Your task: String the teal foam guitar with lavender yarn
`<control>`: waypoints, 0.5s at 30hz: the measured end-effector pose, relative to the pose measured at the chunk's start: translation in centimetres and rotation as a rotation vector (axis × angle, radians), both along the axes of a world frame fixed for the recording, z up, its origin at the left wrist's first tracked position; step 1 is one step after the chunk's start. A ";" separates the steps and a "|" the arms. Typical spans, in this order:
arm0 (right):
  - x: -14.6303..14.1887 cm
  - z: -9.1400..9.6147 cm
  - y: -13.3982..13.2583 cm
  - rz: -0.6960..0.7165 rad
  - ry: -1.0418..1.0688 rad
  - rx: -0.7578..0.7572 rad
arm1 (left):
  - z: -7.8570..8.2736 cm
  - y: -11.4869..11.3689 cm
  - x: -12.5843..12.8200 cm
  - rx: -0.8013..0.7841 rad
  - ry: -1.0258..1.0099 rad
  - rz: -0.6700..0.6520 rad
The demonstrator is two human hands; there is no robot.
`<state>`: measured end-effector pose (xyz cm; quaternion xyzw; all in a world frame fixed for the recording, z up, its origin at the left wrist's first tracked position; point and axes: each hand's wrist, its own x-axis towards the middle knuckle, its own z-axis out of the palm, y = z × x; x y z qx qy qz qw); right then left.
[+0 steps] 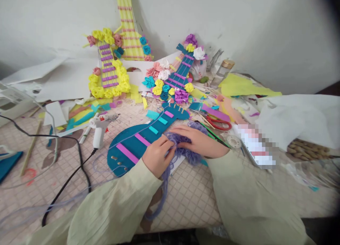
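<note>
A bundle of purple yarn point(192, 156) lies under my hands, to the right of a teal guitar-shaped craft board point(127, 137). My left hand point(158, 154) is closed, its fingers pinching strands of the yarn over the board's lower edge. Curved over the bundle, my right hand point(198, 142) presses its fingers around the yarn. Pink and light-blue strips cross the board, and small pegs stick up at both ends. One purple strand runs along the board's length. Loose yarn hangs in a loop below my left hand.
On the left stands a white glue gun point(98, 131) with a black cord point(79, 167) across the table. Red-handled scissors point(219, 123), a phone point(255, 146) and a tape roll point(234, 141) lie right. Flower-trimmed paper instruments point(108, 66) lean behind, with paper scraps around.
</note>
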<state>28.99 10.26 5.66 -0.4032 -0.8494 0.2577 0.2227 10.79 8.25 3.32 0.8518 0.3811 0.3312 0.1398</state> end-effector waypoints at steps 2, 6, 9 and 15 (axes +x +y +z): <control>0.3 -0.3 0.1 -0.014 -0.078 -0.064 | -0.2 -0.1 0.1 0.045 0.040 -0.020; 1.8 0.1 -0.2 -0.344 -0.063 0.059 | 0.0 -0.5 0.2 0.098 0.017 -0.029; 2.9 0.9 -0.5 -0.746 0.194 0.146 | 0.8 -0.7 0.1 0.127 -0.039 0.005; 4.2 2.4 -1.0 -1.099 1.012 -0.137 | 2.6 -0.9 -0.1 0.161 -0.138 0.001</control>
